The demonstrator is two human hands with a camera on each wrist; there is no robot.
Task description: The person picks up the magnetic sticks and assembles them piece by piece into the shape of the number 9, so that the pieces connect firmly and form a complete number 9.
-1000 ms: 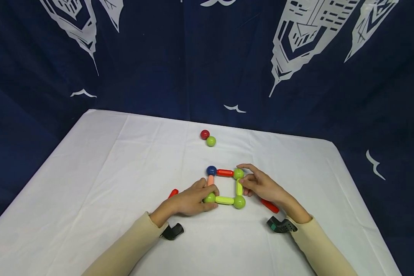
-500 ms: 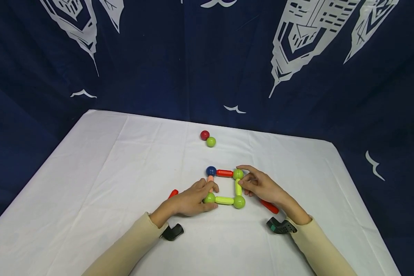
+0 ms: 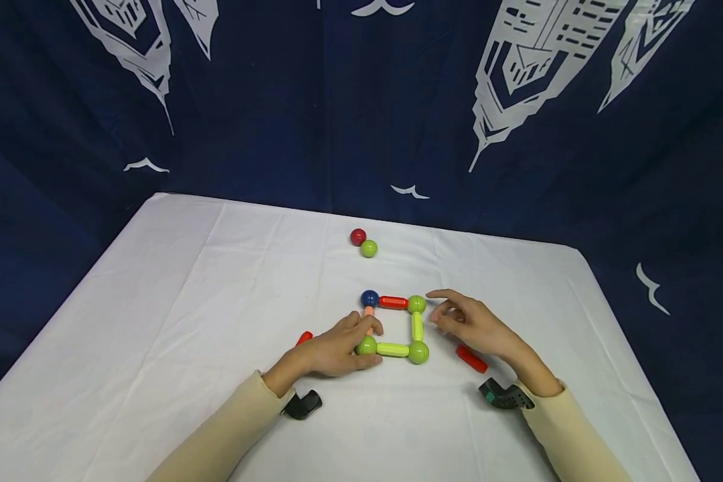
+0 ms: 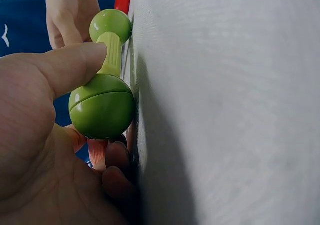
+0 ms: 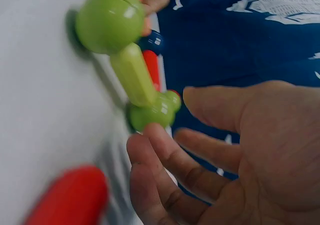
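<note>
The right hand (image 3: 476, 325) has come away from the right side of the ball-and-rod square (image 3: 393, 350).
The square lies flat near the middle of the white-covered table (image 3: 247, 281) and looks closed, so that side seems steady unheld. The left hand (image 3: 336, 348), fingers curled, pinches its near-left green ball (image 3: 366, 345); the right one, loosely bent and holding nothing, hovers just right of the lime rod (image 3: 418, 327). One loose red rod (image 3: 472, 359) lies right, another (image 3: 304, 337), partly hidden, left; a red ball (image 3: 358, 237) and spare green ball (image 3: 369, 248) sit far back.
</note>
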